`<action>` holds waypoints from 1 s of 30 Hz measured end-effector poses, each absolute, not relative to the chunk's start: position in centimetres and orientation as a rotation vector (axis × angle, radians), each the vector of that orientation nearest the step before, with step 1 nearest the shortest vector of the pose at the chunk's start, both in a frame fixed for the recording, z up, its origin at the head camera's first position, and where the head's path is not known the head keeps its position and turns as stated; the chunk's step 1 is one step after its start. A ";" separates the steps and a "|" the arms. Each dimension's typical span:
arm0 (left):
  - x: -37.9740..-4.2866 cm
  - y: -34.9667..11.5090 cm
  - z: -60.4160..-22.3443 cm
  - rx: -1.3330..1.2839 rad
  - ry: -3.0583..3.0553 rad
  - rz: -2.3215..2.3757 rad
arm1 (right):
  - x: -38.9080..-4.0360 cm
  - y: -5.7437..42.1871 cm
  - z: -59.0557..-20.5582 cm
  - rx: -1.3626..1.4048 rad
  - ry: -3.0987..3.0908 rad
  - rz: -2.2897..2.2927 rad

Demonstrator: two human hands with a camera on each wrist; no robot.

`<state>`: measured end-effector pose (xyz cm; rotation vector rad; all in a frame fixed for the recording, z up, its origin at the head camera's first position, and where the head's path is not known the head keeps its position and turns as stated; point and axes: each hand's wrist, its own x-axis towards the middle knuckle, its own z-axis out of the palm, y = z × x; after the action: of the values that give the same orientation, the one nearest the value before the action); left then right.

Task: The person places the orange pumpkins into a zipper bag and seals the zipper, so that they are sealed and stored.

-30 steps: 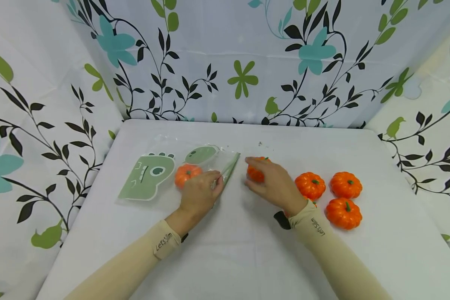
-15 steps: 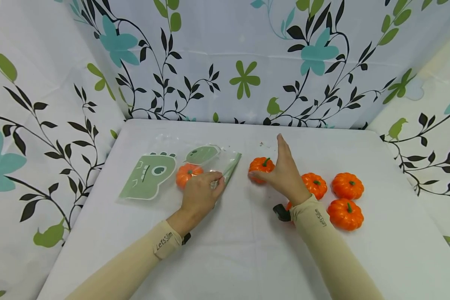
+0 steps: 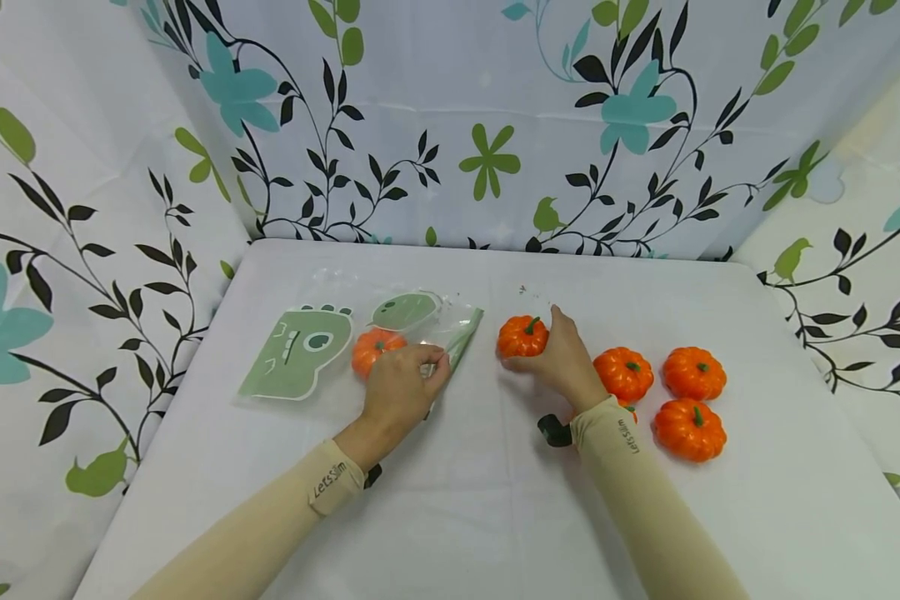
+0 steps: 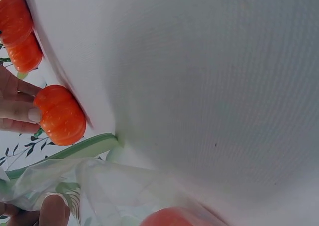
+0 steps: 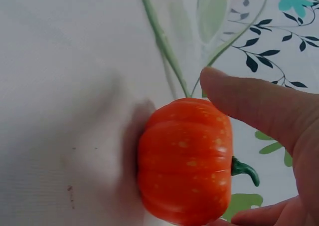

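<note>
At the left lies a clear plastic bag [image 3: 457, 343] with a green cartoon dinosaur print and a green edge. My left hand [image 3: 401, 392] pinches its opening edge between thumb and fingers. One orange pumpkin [image 3: 375, 348] shows through the plastic, partly behind that hand. Just right of the opening, a small orange pumpkin [image 3: 522, 336] with a green stem sits on the table. My right hand [image 3: 562, 358] holds it from the right, thumb along the near side. In the right wrist view the thumb [image 5: 249, 94] overlaps one edge of this pumpkin, with other fingers at the opposite edge.
Several more pumpkins stand right of my right hand, among them a rear one [image 3: 693, 372] and a front one [image 3: 691, 430]. Another is partly hidden under the right wrist. The white table [image 3: 450, 533] ends at a leaf-patterned curtain [image 3: 487, 100] behind.
My right hand first covered the pumpkin by the bag, drew back to the right with fingers spread, then came in round it again. The left hand kept its pinch on the bag.
</note>
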<state>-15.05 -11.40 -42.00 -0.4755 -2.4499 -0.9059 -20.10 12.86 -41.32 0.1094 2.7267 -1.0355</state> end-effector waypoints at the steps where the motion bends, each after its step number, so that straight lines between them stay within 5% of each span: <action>1: -15.0 -11.4 -42.0 -0.473 -2.453 -0.908 | -20.1 12.9 -41.5 0.113 2.728 -1.020; 30: -15.2 -11.1 -42.1 -0.534 -2.411 -0.864 | -17.0 8.6 -42.9 -0.206 2.471 -1.464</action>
<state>-15.15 -11.15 -42.14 -0.5343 -2.4110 -0.8637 -16.99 8.63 -42.93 -0.2062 2.4709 -1.4644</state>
